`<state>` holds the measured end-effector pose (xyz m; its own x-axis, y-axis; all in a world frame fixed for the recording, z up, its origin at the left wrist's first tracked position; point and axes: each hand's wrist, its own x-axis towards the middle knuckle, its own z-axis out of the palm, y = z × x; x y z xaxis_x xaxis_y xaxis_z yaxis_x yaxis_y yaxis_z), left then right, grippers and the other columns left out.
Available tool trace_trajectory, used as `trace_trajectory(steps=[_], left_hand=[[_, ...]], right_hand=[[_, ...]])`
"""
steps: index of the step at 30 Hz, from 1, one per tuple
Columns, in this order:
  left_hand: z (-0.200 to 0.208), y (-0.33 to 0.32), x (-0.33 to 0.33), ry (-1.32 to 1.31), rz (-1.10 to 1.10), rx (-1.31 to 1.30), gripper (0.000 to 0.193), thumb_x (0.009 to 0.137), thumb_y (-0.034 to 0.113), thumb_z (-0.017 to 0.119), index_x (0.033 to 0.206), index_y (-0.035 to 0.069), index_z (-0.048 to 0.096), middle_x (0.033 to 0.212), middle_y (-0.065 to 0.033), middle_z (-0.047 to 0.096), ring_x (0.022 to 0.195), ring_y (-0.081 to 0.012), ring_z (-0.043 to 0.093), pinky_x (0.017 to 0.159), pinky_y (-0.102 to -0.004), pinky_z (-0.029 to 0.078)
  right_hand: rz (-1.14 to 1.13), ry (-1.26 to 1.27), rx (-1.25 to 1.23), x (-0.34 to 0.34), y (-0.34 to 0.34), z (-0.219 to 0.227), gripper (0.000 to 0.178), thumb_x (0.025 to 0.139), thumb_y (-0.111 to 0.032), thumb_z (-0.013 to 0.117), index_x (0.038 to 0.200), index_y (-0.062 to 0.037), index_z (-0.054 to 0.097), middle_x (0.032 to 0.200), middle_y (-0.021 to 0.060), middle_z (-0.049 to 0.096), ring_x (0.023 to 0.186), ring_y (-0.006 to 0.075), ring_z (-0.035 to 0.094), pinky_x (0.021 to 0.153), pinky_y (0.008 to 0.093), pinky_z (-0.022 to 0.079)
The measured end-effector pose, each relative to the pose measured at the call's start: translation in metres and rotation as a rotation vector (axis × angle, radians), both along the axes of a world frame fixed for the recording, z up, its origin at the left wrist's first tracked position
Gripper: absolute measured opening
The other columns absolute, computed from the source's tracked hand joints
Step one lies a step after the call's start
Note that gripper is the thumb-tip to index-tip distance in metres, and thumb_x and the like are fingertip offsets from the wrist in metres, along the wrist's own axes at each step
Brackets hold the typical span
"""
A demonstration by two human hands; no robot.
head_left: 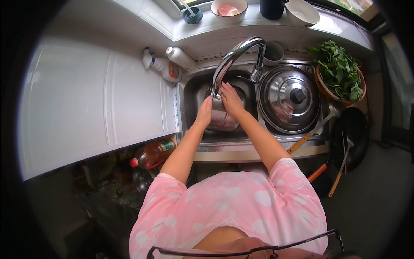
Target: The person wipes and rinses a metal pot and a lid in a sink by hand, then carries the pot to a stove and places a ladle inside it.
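A shiny steel pot [222, 118] sits in the left basin of the steel sink [189, 93], under the curved chrome tap [235, 54]. My left hand [204, 113] grips the pot's left rim. My right hand [230, 98] lies flat over the pot's top, fingers toward the tap's spout. Whether water runs cannot be told.
A large steel lid with a black knob [290, 97] covers the right basin. Leafy greens fill a brown bowl [340, 73] at right. A black pan [351, 136] and wooden-handled utensils hang off the front right. Spray bottles [166, 67] lie on the white counter [86, 103]. An oil bottle [153, 154] stands below.
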<state>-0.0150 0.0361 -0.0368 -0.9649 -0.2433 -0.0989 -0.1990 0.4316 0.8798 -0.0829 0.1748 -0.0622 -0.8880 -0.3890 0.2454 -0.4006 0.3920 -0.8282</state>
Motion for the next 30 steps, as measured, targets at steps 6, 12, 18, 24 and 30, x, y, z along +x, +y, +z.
trace_trajectory(steps=[6, 12, 18, 24, 30], left_hand=[[-0.010, -0.023, -0.016, -0.137, 0.252, 0.365, 0.039, 0.095, 0.026, 0.035, 0.116, -0.004, 0.050, 0.109, -0.0144, 0.057, 0.101, -0.0182, 0.051, 0.090, -0.0289, 0.037], [-0.011, -0.024, -0.020, -0.068, 0.231, 0.099, 0.040, 0.095, 0.027, 0.034, 0.109, -0.005, 0.054, 0.099, -0.0200, 0.060, 0.095, -0.0266, 0.056, 0.085, -0.0323, 0.040], [-0.008, -0.008, -0.017, -0.009, 0.190, -0.004, 0.040, 0.094, 0.027, 0.034, 0.111, -0.003, 0.053, 0.102, -0.0248, 0.058, 0.098, -0.0377, 0.055, 0.084, -0.0359, 0.041], [-0.008, -0.010, -0.016, -0.022, 0.203, 0.022, 0.041, 0.095, 0.028, 0.033, 0.111, -0.003, 0.054, 0.101, -0.0239, 0.059, 0.098, -0.0352, 0.056, 0.085, -0.0357, 0.041], [-0.016, -0.014, -0.012, -0.034, 0.204, 0.054, 0.042, 0.095, 0.030, 0.033, 0.110, -0.003, 0.054, 0.102, -0.0232, 0.059, 0.100, -0.0330, 0.055, 0.086, -0.0345, 0.040]], right_hand=[[0.160, 0.144, 0.054, 0.040, -0.001, 0.014, 0.035, 0.083, -0.007, 0.049, 0.118, -0.0075, 0.051, 0.132, 0.0059, 0.043, 0.121, 0.0288, 0.041, 0.100, 0.0459, 0.032], [0.204, 0.221, 0.186, 0.045, 0.015, 0.024, 0.044, 0.082, -0.011, 0.052, 0.125, -0.0095, 0.045, 0.131, 0.0043, 0.043, 0.121, 0.0281, 0.040, 0.101, 0.0469, 0.029], [-0.019, 0.056, 0.328, -0.019, 0.015, -0.004, 0.042, 0.082, -0.013, 0.053, 0.123, -0.0068, 0.045, 0.130, 0.0083, 0.044, 0.122, 0.0298, 0.038, 0.102, 0.0449, 0.028], [0.228, 0.173, 0.170, 0.052, 0.012, 0.022, 0.049, 0.080, -0.010, 0.055, 0.127, -0.0084, 0.042, 0.135, 0.0072, 0.039, 0.125, 0.0264, 0.036, 0.103, 0.0440, 0.028], [0.233, 0.165, 0.368, 0.048, 0.045, 0.014, 0.051, 0.083, -0.016, 0.052, 0.132, -0.0135, 0.039, 0.139, 0.0024, 0.034, 0.130, 0.0242, 0.029, 0.105, 0.0494, 0.019]])
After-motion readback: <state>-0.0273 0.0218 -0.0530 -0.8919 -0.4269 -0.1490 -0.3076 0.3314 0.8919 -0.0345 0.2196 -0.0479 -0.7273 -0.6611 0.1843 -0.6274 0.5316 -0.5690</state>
